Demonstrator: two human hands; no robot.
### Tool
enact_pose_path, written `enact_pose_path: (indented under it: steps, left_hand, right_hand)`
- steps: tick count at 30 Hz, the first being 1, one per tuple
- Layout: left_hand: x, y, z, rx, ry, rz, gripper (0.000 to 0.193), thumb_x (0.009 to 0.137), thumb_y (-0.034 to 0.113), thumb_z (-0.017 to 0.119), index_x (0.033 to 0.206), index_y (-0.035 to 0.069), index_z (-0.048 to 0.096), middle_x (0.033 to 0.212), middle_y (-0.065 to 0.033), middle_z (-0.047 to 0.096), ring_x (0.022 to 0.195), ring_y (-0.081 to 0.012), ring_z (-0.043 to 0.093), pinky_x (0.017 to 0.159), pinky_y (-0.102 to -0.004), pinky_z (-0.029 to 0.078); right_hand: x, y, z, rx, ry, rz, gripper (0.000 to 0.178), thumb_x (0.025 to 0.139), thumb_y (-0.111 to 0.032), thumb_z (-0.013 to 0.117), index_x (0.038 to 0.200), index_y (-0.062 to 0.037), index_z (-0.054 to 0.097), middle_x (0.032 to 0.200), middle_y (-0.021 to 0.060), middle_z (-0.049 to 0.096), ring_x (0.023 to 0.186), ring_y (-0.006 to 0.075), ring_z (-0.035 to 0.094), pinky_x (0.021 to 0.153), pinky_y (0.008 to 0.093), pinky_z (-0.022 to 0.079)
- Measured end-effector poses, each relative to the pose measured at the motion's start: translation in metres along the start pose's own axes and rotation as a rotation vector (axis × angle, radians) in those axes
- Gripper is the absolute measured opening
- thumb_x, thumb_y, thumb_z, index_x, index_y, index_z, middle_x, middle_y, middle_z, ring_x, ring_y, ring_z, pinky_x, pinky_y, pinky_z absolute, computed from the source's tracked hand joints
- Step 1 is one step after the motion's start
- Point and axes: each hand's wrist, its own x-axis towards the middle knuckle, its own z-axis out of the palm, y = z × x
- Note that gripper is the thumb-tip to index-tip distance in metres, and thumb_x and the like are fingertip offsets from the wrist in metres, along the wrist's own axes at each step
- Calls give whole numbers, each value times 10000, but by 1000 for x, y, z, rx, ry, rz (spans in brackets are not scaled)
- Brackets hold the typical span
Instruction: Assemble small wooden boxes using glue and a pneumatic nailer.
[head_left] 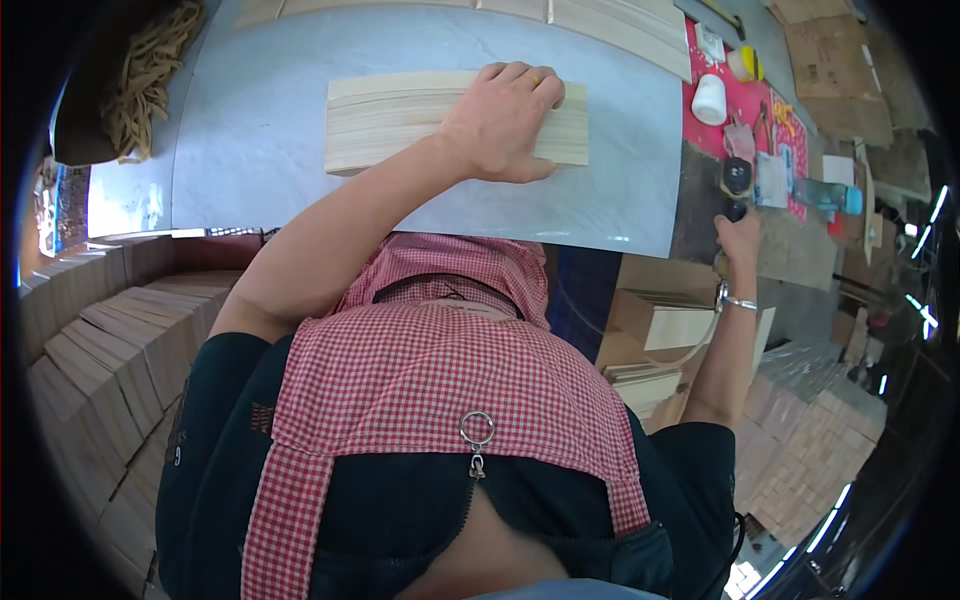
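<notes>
On the pale blue-grey tabletop [260,190] lies a long, pale wooden block [400,125] with a visible grain. My left hand [500,115] grips its right part from above, fingers over the far side and thumb at the near edge. At the table's right end my right hand [738,238] is closed around a black, rounded tool [737,180] with a hose trailing near the wrist. The tool's exact kind is hard to make out, and it sits apart from the block.
More pale boards [590,30] lie along the far edge. A white bottle [709,100], a yellow tape roll [745,64] and a clear bottle with a blue cap [828,196] stand at right. Rubber bands [155,75] hang at far left. Wood pieces [110,350] are stacked below left.
</notes>
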Motion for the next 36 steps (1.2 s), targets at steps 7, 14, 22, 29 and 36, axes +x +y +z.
enact_pose_path:
  steps: [7,14,22,29,36]
  left_hand:
    - [-4,-9,7,57,56,10,603,663,376,810,1110,66,550,1198,-114,601,1097,-297,566,1049,-420,397]
    - [0,-6,9,79,58,14,610,665,396,811,1117,66,567,1154,-117,615,1064,-291,572,1014,-406,411]
    - [-1,-7,10,81,75,20,601,662,393,811,1106,67,572,1139,-120,622,1050,-287,571,992,-393,414]
    - [-2,-8,11,77,96,25,593,663,389,805,1100,62,573,1127,-121,623,1048,-287,567,994,-390,410]
    - [-1,-3,4,59,27,-3,604,675,394,803,1106,48,558,1198,-130,604,1087,-287,557,1020,-393,402]
  right_hand:
    - [-78,-156,-110,448,-307,163,273,870,-241,770,867,12,668,558,25,564,397,111,477,393,258,379]
    - [-127,-227,-122,678,-486,61,177,891,-149,752,848,3,672,580,3,578,420,76,470,405,230,376]
    - [-131,-235,-117,672,-507,71,209,898,-163,753,822,7,659,583,0,573,417,73,468,404,224,377]
    - [-133,-242,-116,682,-471,80,236,899,-184,761,813,9,659,569,5,568,415,78,470,406,225,385]
    - [-117,-251,-108,690,-447,95,256,904,-207,760,836,22,667,558,16,568,412,87,474,408,223,391]
